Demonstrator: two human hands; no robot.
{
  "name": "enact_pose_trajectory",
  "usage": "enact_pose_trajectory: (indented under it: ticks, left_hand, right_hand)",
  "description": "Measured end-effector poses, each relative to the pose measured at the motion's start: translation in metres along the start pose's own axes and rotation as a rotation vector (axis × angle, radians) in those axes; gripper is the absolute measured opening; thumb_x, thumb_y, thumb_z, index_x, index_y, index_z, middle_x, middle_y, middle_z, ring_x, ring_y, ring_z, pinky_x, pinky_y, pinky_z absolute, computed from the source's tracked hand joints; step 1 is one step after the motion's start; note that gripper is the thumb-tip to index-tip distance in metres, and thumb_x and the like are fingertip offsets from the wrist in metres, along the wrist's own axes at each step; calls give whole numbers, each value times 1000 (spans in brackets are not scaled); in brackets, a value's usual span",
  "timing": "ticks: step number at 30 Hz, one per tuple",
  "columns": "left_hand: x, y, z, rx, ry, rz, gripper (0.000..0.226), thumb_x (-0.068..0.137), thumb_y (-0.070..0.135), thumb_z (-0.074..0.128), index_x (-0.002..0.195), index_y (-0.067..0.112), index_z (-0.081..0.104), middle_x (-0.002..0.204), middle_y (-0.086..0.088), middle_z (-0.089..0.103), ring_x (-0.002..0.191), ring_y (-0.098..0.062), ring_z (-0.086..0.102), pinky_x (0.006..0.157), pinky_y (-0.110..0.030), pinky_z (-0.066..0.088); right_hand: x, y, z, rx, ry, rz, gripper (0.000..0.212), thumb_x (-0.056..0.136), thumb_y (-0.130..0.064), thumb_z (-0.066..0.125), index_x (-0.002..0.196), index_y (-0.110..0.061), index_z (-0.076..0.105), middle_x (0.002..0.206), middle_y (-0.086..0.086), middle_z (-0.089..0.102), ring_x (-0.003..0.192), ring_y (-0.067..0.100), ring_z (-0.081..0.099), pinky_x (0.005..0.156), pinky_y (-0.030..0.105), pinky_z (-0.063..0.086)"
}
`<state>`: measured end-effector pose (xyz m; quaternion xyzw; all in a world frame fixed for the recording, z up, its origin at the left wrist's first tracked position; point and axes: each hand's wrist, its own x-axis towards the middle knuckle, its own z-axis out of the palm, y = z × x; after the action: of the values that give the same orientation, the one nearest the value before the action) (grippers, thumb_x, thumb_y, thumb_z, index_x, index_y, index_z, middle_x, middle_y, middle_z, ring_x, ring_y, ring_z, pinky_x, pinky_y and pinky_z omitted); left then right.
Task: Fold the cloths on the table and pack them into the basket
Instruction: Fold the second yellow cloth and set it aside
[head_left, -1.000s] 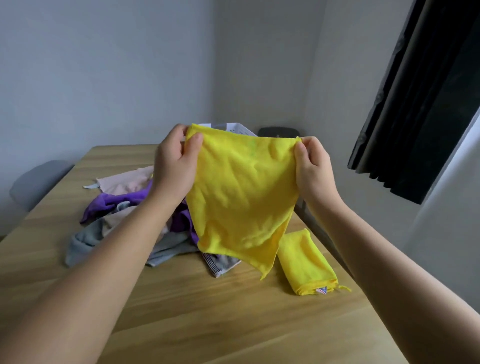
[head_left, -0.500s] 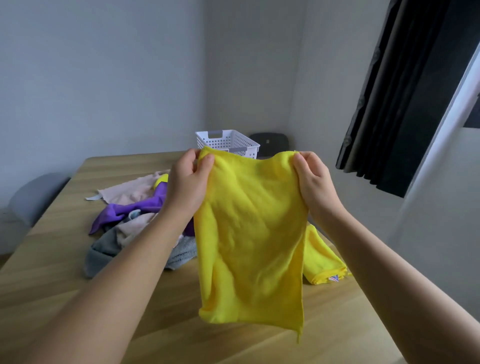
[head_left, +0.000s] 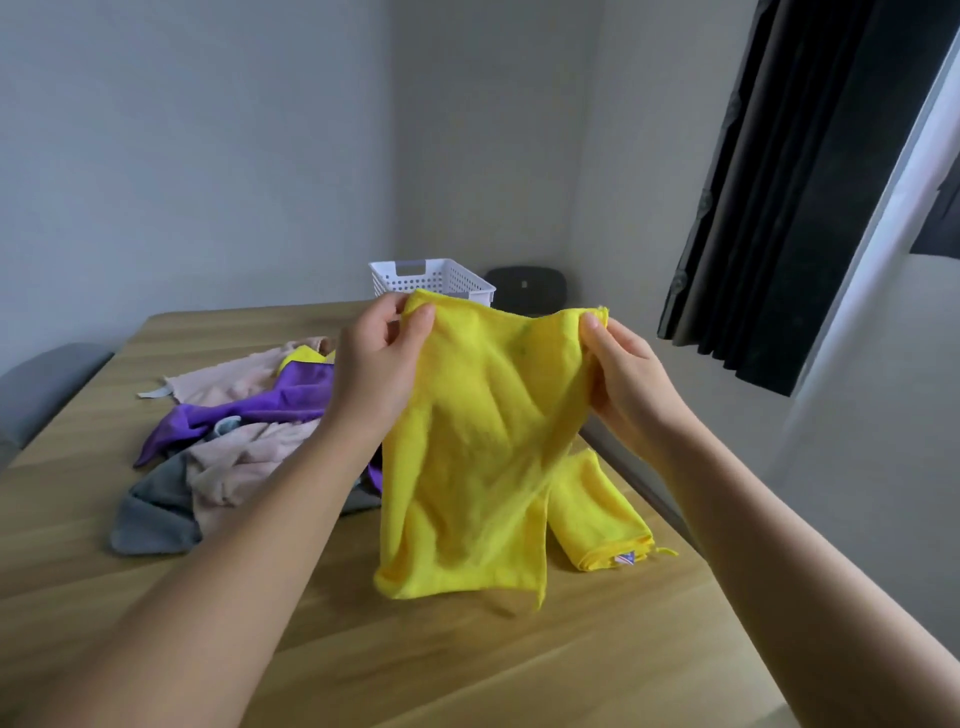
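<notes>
Looks past a light wood-grain table (head_left: 467, 675) to pale grey walls (head_left: 208, 156) meeting in a corner, with a grey padded chair (head_left: 41, 384) at the left edge, a dark chair (head_left: 524, 286) behind the far end, and a black pleated curtain (head_left: 779, 208) beside a white window frame (head_left: 893, 218) at right.

The hanging yellow fleecy cloth (head_left: 478, 457) covers the near corner of the white perforated plastic basket (head_left: 447, 278), whose inside cannot be seen, and the far end of the folded yellow cloth (head_left: 597, 509). That cloth's small striped tag (head_left: 625, 559) is too small to read. The left forearm (head_left: 234, 545) hides the right side of the heap of pink, purple and grey cloths (head_left: 244, 447). The grey padded chair (head_left: 41, 384) is cut by the left edge.
</notes>
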<state>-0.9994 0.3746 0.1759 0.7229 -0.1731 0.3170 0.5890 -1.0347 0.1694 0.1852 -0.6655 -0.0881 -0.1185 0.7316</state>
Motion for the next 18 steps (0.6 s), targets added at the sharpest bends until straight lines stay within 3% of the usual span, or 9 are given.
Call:
enact_pose_trajectory:
  ticks: [4, 6, 9, 11, 13, 15, 18]
  left_hand:
    - [8, 5, 28, -37, -42, 3, 14, 89, 26, 61, 76, 31, 62, 60, 27, 57, 62, 7, 49, 59, -9, 36]
    - [13, 7, 36, -82, -73, -13, 15, 88, 25, 63, 74, 30, 65, 61, 25, 59, 63, 6, 49, 60, -12, 39]
    - [17, 10, 42, -143, -125, -54, 15, 86, 20, 67, 75, 30, 69, 68, 20, 66, 69, 3, 57, 66, -13, 46]
    - [18, 9, 43, -165, -116, -94, 12, 84, 21, 70, 75, 28, 69, 70, 16, 68, 70, 0, 60, 68, -16, 49]
    - [19, 5, 39, -191, -66, -141, 11, 80, 24, 73, 72, 24, 66, 69, 10, 65, 68, -6, 57, 69, -23, 47]
    - [20, -3, 35, -245, -36, -217, 20, 73, 37, 77, 71, 22, 64, 72, 3, 61, 70, -11, 53, 71, -28, 43]
    - [11, -12, 27, -322, -107, -336, 28, 68, 53, 76, 66, 26, 69, 70, 3, 58, 69, -12, 50, 67, -29, 39]
  right_hand:
    - [17, 7, 5, -140, 36, 3, 29, 99, -29, 45, 78, -22, 64, 72, -5, 60, 72, 13, 55, 77, 38, 49]
    - [22, 4, 8, -83, 42, 85, 30, 96, -40, 48, 90, -18, 67, 77, -7, 65, 73, 11, 61, 78, 33, 52]
    - [27, 2, 5, -44, -150, 144, 50, 83, -57, 53, 108, -16, 66, 90, -4, 73, 84, 12, 70, 78, 28, 57]
    - [29, 5, 6, -126, -211, 151, 45, 77, -51, 65, 104, -15, 67, 93, 1, 74, 87, 18, 71, 79, 33, 58]
    - [29, 8, 9, -246, -177, 149, 19, 81, -33, 72, 88, -16, 67, 79, -1, 73, 75, 16, 69, 71, 32, 58]
    - [31, 10, 10, -275, -124, 136, 8, 84, -22, 70, 81, -16, 65, 72, -1, 70, 68, 15, 68, 65, 30, 58]
    - [32, 7, 13, -221, -49, 76, 7, 90, -20, 62, 85, -16, 64, 77, 1, 68, 71, 15, 66, 68, 30, 57]
